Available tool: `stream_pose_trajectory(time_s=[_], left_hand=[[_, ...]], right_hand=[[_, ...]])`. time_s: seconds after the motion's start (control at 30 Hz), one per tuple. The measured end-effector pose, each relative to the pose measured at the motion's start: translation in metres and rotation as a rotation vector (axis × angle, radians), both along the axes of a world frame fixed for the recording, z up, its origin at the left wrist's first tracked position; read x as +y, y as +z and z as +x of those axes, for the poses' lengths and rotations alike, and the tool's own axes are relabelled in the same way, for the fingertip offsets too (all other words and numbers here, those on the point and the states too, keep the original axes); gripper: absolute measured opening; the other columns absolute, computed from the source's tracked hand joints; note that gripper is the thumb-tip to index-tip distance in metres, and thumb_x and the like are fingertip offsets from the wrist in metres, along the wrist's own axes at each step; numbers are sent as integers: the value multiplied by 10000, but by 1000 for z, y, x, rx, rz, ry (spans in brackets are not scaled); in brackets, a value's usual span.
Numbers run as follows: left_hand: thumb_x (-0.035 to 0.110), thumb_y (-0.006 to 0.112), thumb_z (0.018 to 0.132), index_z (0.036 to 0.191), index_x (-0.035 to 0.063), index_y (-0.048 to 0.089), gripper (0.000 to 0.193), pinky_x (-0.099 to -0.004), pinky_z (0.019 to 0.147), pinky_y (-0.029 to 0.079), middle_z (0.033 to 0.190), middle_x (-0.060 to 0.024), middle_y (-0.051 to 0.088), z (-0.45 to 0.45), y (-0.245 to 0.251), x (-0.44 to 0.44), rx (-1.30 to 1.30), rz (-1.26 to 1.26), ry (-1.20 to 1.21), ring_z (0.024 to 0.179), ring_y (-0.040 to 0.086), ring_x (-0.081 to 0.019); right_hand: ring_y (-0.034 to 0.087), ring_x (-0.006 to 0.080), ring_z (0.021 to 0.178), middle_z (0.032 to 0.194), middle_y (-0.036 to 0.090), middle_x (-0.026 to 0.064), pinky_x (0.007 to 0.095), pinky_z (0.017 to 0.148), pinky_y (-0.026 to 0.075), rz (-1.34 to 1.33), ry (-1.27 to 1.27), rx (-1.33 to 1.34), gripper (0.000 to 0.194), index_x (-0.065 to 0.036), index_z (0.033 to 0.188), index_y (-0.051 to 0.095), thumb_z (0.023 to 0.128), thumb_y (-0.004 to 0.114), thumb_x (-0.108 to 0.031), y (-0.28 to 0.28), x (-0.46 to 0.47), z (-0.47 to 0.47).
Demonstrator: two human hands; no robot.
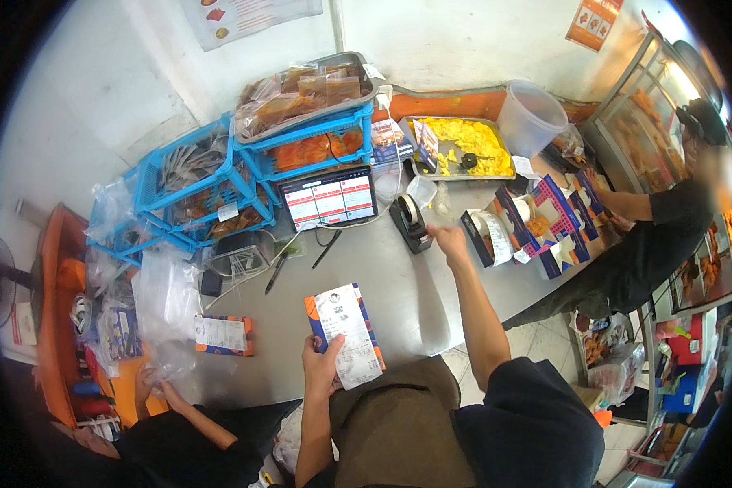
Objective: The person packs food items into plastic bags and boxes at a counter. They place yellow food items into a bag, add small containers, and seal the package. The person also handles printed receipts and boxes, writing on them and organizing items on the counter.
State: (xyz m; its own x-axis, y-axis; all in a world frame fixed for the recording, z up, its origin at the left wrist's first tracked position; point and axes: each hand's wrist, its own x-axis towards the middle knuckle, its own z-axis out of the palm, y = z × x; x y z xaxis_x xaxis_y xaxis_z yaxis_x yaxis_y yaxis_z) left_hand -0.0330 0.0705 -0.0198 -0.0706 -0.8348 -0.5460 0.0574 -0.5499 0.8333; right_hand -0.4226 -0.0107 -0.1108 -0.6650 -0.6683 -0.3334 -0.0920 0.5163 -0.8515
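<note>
My left hand (323,363) holds a flat orange-and-blue printed carton (366,329) with a printed paper receipt (340,326) lying over its face, my thumb pressed on the paper. My right hand (449,241) is stretched out to the front edge of a black tape dispenser (416,235), fingers bent at its cutting end; whether they pinch a bit of tape is too small to tell. Right of that hand stands a dark box (476,241) with a receipt (494,235) on it. Another carton with a receipt (221,334) lies on the steel table (396,287) to the left.
Open food boxes (543,226) stand at the right, where a co-worker (653,244) reaches in. At the lower left another person's hands (158,387) handle a clear plastic bag. Behind are a tablet (329,198), blue baskets (189,165), a tray of yellow food (463,146) and pens (326,249).
</note>
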Motion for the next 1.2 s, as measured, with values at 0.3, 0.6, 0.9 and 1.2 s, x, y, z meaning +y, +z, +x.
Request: stream_pose_trajectory(time_s=[0.3,0.6,0.9,1.2], left_hand=[[196,754,860,1314,-124,399,659,-363,772,572,1150,-210,621,-1,-5,-5,145,121,68,1003,671,-269],[280,689,913,1395,-37,369,660,-408,889,563,1237,-159,600,-23,-5,-33,540,170,222,1087,660,-271],[291,696,903,1426,-50,301,739,-402,862,565,1252,-170,581,-56,0,-40,296,-11,439,1082,660,-292],[357,607,941,1368,0,464,574,-444,917,549,1286,-122,622,-18,-75,-16,444,206,299,1117,655,-271]], right_hand=[[619,200,855,794,693,125,367,783,479,79,-105,315,362,-64,753,774,842,761,-415,-83,30,7],[634,184,827,806,678,102,330,786,474,-355,260,-185,206,-39,790,760,893,727,-214,53,79,68],[502,107,641,739,650,59,283,575,402,-40,394,-230,369,37,761,732,860,784,-315,129,108,210],[596,107,649,754,684,58,274,570,477,-147,455,67,266,-1,880,747,895,740,-267,32,138,194]])
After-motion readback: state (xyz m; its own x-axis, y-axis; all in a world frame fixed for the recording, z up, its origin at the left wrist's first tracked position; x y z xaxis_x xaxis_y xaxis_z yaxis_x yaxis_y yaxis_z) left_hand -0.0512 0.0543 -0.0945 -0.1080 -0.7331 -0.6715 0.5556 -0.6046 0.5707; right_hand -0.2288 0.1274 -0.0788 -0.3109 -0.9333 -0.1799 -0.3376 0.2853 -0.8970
